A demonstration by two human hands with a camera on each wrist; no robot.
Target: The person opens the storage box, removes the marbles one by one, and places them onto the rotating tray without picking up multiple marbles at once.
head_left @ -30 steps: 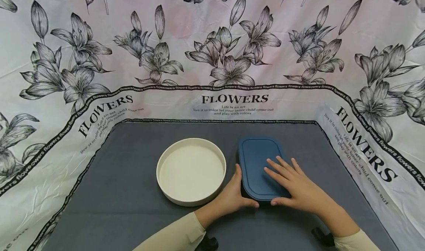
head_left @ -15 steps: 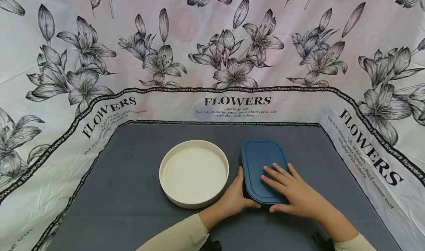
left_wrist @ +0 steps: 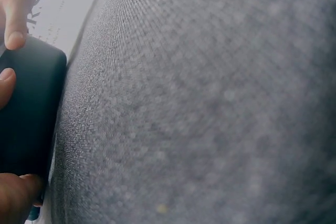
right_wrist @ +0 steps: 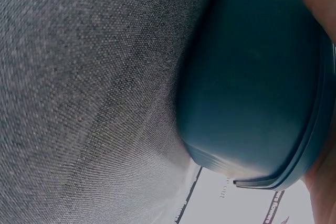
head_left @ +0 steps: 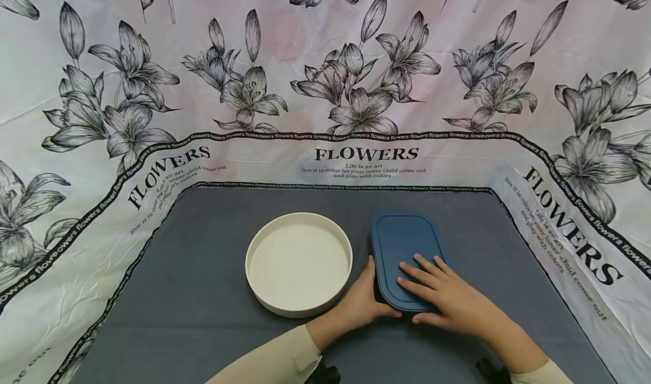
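Note:
A blue rectangular food container [head_left: 404,243] with a fitted blue lid stands on the grey cloth, its deep smooth side [right_wrist: 247,87] filling much of the right wrist view. My left hand [head_left: 358,302] holds it round the near left corner, with the thumb along the near side and the fingers at the left side. My right hand [head_left: 447,296] lies over the near right part of the lid, fingers spread and fairly straight, thumb low by the near edge. Just left of the container is a round cream dish [head_left: 299,262] with a low rim, right beside my left hand.
The grey cloth [head_left: 193,293] has a white border printed with "FLOWERS" [head_left: 366,154] and black trim. A flower-patterned sheet [head_left: 285,79] rises behind. Dark straps show near both wrists.
My right hand has slid slightly left and nearer over the lid. The left hand keeps its place on the container. The whole head view has shifted a little.

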